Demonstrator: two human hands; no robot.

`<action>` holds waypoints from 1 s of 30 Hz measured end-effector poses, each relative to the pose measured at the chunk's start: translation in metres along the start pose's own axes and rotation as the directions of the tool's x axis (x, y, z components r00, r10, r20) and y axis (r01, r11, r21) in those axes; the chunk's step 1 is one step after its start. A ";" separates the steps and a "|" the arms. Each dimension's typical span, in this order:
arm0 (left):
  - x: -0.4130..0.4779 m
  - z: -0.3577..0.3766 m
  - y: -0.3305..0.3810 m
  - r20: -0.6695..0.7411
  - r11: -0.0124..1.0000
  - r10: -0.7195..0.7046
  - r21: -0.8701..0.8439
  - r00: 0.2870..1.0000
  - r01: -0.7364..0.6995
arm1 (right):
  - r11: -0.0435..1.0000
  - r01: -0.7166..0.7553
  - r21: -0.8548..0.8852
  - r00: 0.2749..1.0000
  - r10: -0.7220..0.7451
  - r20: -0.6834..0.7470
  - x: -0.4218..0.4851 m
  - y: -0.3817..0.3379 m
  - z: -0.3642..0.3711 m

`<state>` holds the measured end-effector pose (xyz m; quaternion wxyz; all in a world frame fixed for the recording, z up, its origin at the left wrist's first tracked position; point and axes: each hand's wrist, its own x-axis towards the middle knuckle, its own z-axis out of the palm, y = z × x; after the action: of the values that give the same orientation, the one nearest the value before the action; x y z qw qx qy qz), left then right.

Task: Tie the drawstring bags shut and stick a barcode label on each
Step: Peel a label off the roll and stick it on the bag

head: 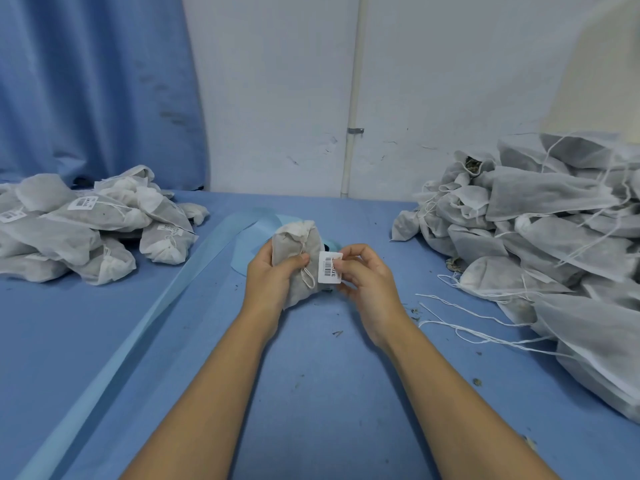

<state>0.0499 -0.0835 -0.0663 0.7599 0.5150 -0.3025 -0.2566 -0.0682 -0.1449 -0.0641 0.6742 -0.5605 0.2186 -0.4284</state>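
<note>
A small white drawstring bag (298,251) with its neck gathered and tied is upright in the middle of the blue table (311,375). My left hand (273,275) grips the bag from its left side, thumb across the front by the knotted string. My right hand (363,275) pinches a white barcode label (329,267) at its right edge. The label is against the bag's right side. A pile of labelled, tied bags (93,223) lies at the left. A bigger pile of bags (547,233) with loose strings sits at the right.
A light blue strip of label backing (138,323) runs diagonally from the table's middle toward the near left edge. Loose white strings (460,323) trail from the right pile onto the table. A blue curtain (97,84) and a white wall stand behind.
</note>
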 end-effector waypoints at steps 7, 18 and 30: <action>0.000 -0.002 0.001 -0.004 1.000 -0.015 -0.017 1.000 0.015 | 0.998 0.039 -0.057 0.995 -0.034 0.092 -0.004 0.000 0.002; -0.002 0.000 0.001 0.015 1.000 -0.015 -0.011 1.000 0.015 | 0.982 0.099 -0.162 0.992 -0.085 0.095 -0.002 0.009 0.002; -0.007 0.003 0.003 0.108 0.999 0.000 -0.033 0.994 0.004 | 0.905 0.042 -0.423 0.995 -0.076 -0.062 0.002 0.014 0.004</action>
<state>0.0430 -0.0795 -0.0636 0.7506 0.4881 -0.3382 -0.2898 -0.0598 -0.1441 -0.0757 0.5152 -0.6822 0.3146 -0.4126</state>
